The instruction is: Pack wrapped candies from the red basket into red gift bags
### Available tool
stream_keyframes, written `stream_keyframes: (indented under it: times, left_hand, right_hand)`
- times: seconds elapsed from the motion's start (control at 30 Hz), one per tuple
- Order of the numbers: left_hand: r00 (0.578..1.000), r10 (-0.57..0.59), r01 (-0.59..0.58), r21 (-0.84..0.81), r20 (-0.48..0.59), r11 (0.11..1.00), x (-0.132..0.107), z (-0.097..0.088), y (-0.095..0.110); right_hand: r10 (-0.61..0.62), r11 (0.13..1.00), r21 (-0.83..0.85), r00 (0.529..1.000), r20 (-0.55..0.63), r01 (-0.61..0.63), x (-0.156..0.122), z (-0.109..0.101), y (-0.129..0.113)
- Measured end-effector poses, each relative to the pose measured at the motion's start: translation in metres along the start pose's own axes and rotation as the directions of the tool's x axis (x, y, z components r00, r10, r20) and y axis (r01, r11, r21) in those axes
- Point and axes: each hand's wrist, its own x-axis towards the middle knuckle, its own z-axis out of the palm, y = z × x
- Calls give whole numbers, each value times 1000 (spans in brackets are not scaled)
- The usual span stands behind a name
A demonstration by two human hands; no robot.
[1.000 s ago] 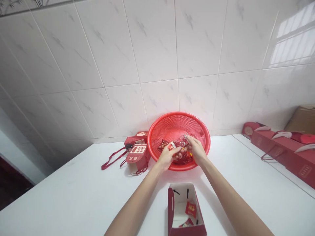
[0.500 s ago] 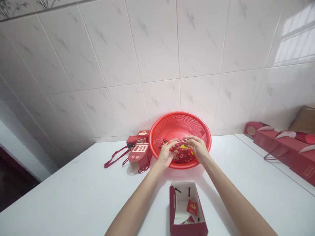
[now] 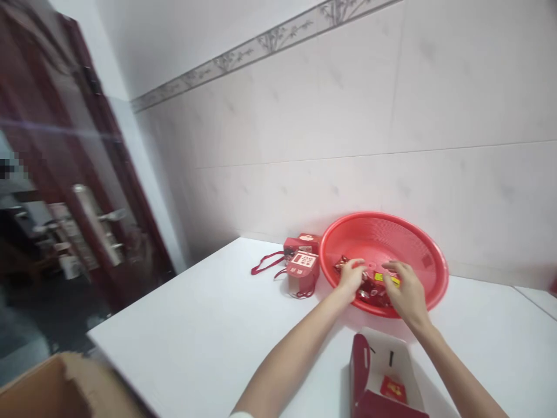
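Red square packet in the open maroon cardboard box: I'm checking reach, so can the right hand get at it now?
Probably yes: the right hand is over the red mesh basket, and the open-topped box leaves the packet exposed.

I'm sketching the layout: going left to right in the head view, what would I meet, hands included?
Cardboard box → red strap → front red box with white label → left hand → right hand.
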Motion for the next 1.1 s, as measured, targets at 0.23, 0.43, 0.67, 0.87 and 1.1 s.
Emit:
stream_keyframes:
  times: [0.23,0.43,0.67,0.87,1.1]
  left_hand:
    - [1000,-1,11,379,-25,925,-7,3,11]
    - [993,-19,-66,676,118,734,-22,-2,32]
    - [971,-114,-130,862,211,491,-55,0,61]
    - [949,-23,-302,929,314,215,-79,-6,84]
    - [935,83,-350,935,345,52,-75,-13,88]
  right_hand:
    - [-114,985,-122,989,99,126,-16,-31,4]
    - [-69,981,-169,989,134,91,-31,-57,7]
    - [-15,964,-263,996,91,38,-60,-81,3]
    - [14,961,-277,998,53,1,-89,-90,8]
    - [26,970,-243,998,54,-12,-101,-86,22]
